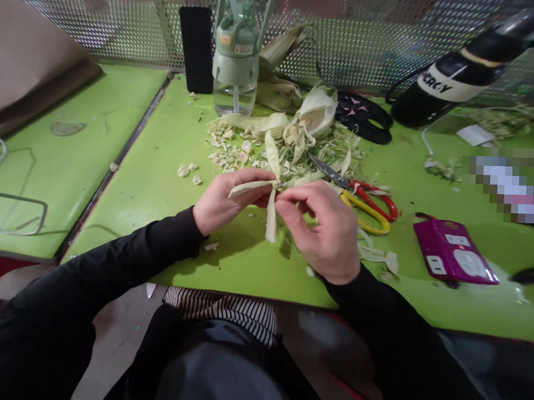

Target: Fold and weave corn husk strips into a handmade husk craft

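Pale corn husk strips [271, 215] meet in a cross shape above the front half of the table. My left hand [225, 197] is closed around them from the left, its fingertips partly hidden behind the strips. At the right of the crossing, my right hand [325, 225] pinches thumb against forefinger on the husk. Scissors [367, 203] with one red and one yellow handle lie just beyond my right hand, blades pointing to the upper left. Behind both hands spreads a heap of husk scraps [237, 155], with larger curled husks [318, 111] on top.
A green water bottle [235, 65] stands by the mesh screen [360, 28], beside an upright black phone [196, 50]. To the right are a dark bottle [450, 84], a black pouch-like item [364, 117] and a purple power socket [455, 251]. A seam [119, 160] divides the green tabletop.
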{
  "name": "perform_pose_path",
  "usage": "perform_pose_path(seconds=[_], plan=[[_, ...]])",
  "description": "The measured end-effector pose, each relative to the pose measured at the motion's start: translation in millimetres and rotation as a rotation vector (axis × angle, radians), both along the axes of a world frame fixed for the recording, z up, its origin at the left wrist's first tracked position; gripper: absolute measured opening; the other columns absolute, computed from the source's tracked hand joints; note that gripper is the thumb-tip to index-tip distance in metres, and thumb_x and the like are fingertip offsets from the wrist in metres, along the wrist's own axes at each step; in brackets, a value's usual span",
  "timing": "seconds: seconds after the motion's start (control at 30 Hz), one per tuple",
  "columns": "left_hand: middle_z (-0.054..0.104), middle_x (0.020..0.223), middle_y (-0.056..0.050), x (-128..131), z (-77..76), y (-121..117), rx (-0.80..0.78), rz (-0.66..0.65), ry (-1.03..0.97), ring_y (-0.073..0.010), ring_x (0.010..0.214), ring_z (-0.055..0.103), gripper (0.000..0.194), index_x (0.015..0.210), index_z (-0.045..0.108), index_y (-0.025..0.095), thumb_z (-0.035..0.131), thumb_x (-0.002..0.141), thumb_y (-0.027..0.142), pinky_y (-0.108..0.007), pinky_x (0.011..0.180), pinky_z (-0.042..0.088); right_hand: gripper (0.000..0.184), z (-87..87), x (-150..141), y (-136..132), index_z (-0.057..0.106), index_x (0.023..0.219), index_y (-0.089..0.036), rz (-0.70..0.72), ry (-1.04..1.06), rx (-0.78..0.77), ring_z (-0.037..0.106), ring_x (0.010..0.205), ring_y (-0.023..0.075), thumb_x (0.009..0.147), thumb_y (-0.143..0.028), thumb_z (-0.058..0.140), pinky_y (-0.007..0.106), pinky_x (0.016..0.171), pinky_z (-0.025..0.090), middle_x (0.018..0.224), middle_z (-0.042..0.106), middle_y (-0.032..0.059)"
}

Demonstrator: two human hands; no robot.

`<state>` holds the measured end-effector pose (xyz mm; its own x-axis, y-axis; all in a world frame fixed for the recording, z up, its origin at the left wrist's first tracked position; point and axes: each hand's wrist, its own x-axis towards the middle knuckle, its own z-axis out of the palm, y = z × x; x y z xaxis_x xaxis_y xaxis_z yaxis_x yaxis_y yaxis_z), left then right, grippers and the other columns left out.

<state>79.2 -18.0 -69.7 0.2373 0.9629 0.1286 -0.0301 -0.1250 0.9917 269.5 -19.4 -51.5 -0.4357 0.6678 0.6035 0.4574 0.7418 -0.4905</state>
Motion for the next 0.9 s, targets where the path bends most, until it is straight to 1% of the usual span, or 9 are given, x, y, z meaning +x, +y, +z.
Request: perform_pose_path(seconds=[0.07, 0.13, 0.2, 0.27, 0.4, 0.47, 0.63, 0.8, 0.9], plan=[[0.076, 0.094, -0.008, -2, 1.0, 3, -0.045, -0.031, -0.106, -0.0143, 0.081, 0.074, 0.035, 0.107, 0.068, 0.012, 0.072, 0.088, 0.042, -0.03, 0.08, 0.06, 0.005, -2.4, 3, 6, 0.063, 0.099, -0.023, -0.092, -0.008, 0.072, 0.064, 0.088, 0.0217, 0.097, -0.025, 0.059, 0.036, 0.075, 0.049, 0.098, 0.072, 0.0067], [0.076, 0.094, -0.007, -3, 1.8, 5, -0.033, -0.048, -0.158, -0.0141, 0.081, 0.074, 0.037, 0.104, 0.067, 0.012, 0.076, 0.085, 0.042, -0.029, 0.079, 0.061, 0.008, -4.7, 5, 11, 0.063, 0.104, -0.023, -0.125, -0.081, 0.124, 0.064, 0.094, 0.0241, 0.097, -0.026, 0.06, 0.039, 0.079, 0.049, 0.102, 0.073, 0.0074], [0.076, 0.093, -0.006, -3, 2.1, 6, 0.001, -0.073, -0.16, -0.0139, 0.081, 0.074, 0.039, 0.1, 0.066, 0.012, 0.08, 0.081, 0.043, -0.028, 0.08, 0.061, 0.005, -5.9, 6, 13, 0.062, 0.1, -0.022, -0.117, -0.149, 0.158, 0.063, 0.092, 0.0243, 0.097, -0.026, 0.062, 0.039, 0.08, 0.048, 0.098, 0.073, 0.0064], [0.075, 0.09, -0.006, -2, 2.3, 6, 0.02, -0.085, -0.13, -0.0133, 0.079, 0.073, 0.042, 0.097, 0.065, 0.012, 0.083, 0.078, 0.044, -0.027, 0.079, 0.061, 0.003, -5.3, 6, 12, 0.06, 0.096, -0.022, -0.106, -0.158, 0.164, 0.062, 0.088, 0.0227, 0.098, -0.025, 0.06, 0.037, 0.078, 0.048, 0.092, 0.071, 0.0052], [0.07, 0.077, -0.001, -1, 2.3, 6, 0.047, -0.06, -0.026, -0.0093, 0.066, 0.066, 0.044, 0.089, 0.063, 0.013, 0.085, 0.074, 0.048, -0.022, 0.067, 0.057, 0.004, -0.7, 6, 8, 0.057, 0.095, -0.022, -0.022, -0.134, 0.118, 0.06, 0.074, 0.0171, 0.099, -0.02, 0.057, 0.03, 0.065, 0.046, 0.084, 0.068, 0.0027], [0.068, 0.074, 0.001, -1, 2.3, 4, 0.085, -0.045, 0.003, -0.0081, 0.063, 0.063, 0.042, 0.087, 0.063, 0.013, 0.083, 0.075, 0.048, -0.021, 0.064, 0.055, 0.005, 2.3, 6, 7, 0.057, 0.095, -0.022, 0.012, -0.167, 0.143, 0.06, 0.072, 0.0166, 0.1, -0.02, 0.056, 0.03, 0.063, 0.044, 0.083, 0.067, 0.003], [0.068, 0.075, -0.001, -1, 3.9, -2, 0.153, -0.004, 0.005, -0.0084, 0.064, 0.064, 0.04, 0.088, 0.063, 0.013, 0.08, 0.08, 0.049, -0.019, 0.061, 0.053, 0.01, 11.1, 12, 7, 0.059, 0.092, -0.022, 0.064, -0.226, 0.226, 0.056, 0.068, 0.018, 0.1, -0.026, 0.056, 0.033, 0.065, 0.043, 0.077, 0.065, 0.0031], [0.069, 0.073, -0.001, -3, 8.0, -6, 0.121, 0.028, -0.021, -0.0101, 0.064, 0.067, 0.04, 0.086, 0.062, 0.014, 0.082, 0.078, 0.048, -0.02, 0.06, 0.054, 0.012, 19.2, 17, 4, 0.062, 0.089, -0.024, 0.059, -0.221, 0.215, 0.058, 0.069, 0.0183, 0.1, -0.027, 0.058, 0.034, 0.066, 0.045, 0.077, 0.066, 0.0028], [0.072, 0.075, -0.001, -3, 10.3, -6, 0.07, -0.004, -0.099, -0.0119, 0.067, 0.07, 0.039, 0.088, 0.061, 0.016, 0.081, 0.079, 0.048, -0.022, 0.065, 0.058, 0.011, 21.2, 18, 3, 0.062, 0.089, -0.024, 0.045, -0.218, 0.197, 0.06, 0.07, 0.0189, 0.099, -0.027, 0.058, 0.034, 0.067, 0.046, 0.078, 0.068, 0.0033]])
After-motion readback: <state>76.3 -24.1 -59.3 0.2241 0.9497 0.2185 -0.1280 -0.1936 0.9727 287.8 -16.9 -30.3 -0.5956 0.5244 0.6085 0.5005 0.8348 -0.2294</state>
